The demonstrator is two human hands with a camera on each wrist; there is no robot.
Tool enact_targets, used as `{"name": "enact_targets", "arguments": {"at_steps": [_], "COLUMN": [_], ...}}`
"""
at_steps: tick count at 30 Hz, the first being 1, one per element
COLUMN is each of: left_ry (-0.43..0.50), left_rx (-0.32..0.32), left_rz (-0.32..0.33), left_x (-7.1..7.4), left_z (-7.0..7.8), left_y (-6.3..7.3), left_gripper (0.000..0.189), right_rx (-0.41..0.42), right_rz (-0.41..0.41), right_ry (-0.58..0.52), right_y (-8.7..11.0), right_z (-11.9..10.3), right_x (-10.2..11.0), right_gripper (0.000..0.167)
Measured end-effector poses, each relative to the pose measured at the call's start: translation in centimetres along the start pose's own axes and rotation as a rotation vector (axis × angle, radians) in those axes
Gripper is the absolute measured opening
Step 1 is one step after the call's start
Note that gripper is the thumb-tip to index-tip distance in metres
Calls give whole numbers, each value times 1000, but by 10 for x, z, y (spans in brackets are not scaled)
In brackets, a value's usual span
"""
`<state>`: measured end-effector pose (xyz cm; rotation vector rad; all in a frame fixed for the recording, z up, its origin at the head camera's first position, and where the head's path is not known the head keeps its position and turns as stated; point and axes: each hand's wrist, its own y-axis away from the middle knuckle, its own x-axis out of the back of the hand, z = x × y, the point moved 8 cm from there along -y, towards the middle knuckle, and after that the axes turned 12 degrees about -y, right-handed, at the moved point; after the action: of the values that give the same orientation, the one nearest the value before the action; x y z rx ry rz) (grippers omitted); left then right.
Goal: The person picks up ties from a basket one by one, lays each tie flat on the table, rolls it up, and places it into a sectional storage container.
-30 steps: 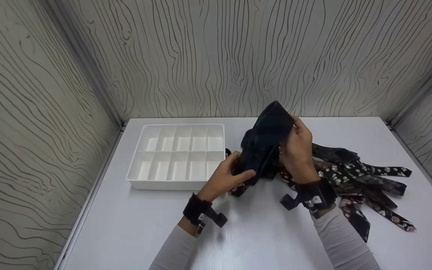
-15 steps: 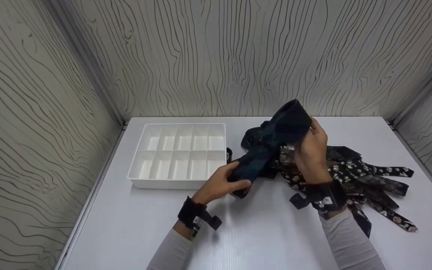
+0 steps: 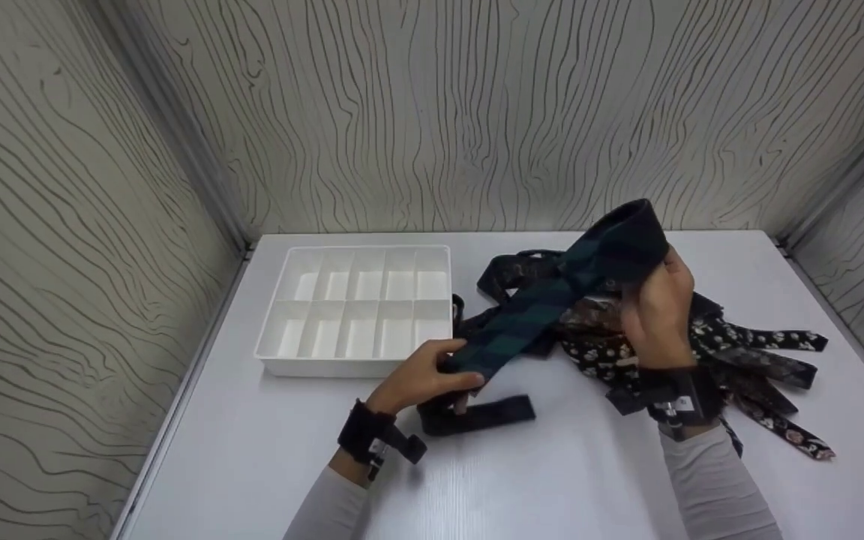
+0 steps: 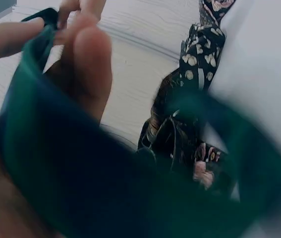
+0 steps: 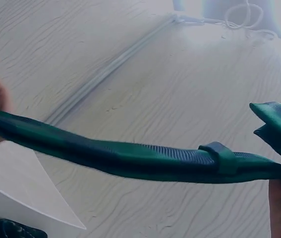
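A necktie with green and navy stripes stretches at a slant between the two hands, above a pile of dark patterned ties. Its lower end is pinched between the thumb and fingers of my left hand, just in front of the tray. My right hand grips the upper end, where the cloth loops over. Under the left hand a dark narrow end curls toward the right. In the right wrist view a small band crosses the striped tie. The left wrist view shows the tie large and blurred.
A white tray divided into several compartments stands to the left. Floral and dark ties lie heaped behind and under the hands, with ends fanned out to the right. Patterned panels rise behind the white table.
My right hand has moved right with its end of the striped tie, and the left hand slightly left and down. The tie has been drawn out longer; a narrow end now shows below.
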<state>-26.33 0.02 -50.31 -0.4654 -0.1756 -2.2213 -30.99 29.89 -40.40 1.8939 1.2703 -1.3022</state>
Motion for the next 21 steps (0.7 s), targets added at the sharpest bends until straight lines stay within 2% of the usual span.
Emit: {"name": "enact_targets", "arguments": {"at_steps": [3, 6, 11, 15, 21], "left_ry": [-1, 60, 83, 69, 49], "left_rx": [12, 13, 35, 78, 116], "left_rz": [-12, -50, -86, -79, -51], "left_x": [3, 5, 7, 12, 22], "left_z": [-7, -14, -24, -32, -44], "left_y": [8, 18, 30, 37, 47], "left_gripper": [29, 27, 25, 34, 25], "right_rx": [3, 21, 47, 32, 6], "right_rz": [25, 41, 78, 110, 181], "right_ry": [-68, -96, -64, -83, -34], "right_y": [-4, -7, -8, -8, -5], "right_z": [-9, -17, -25, -29, -35], "right_x": [8, 15, 33, 49, 74], "right_gripper": [14, 15, 12, 9, 9]}}
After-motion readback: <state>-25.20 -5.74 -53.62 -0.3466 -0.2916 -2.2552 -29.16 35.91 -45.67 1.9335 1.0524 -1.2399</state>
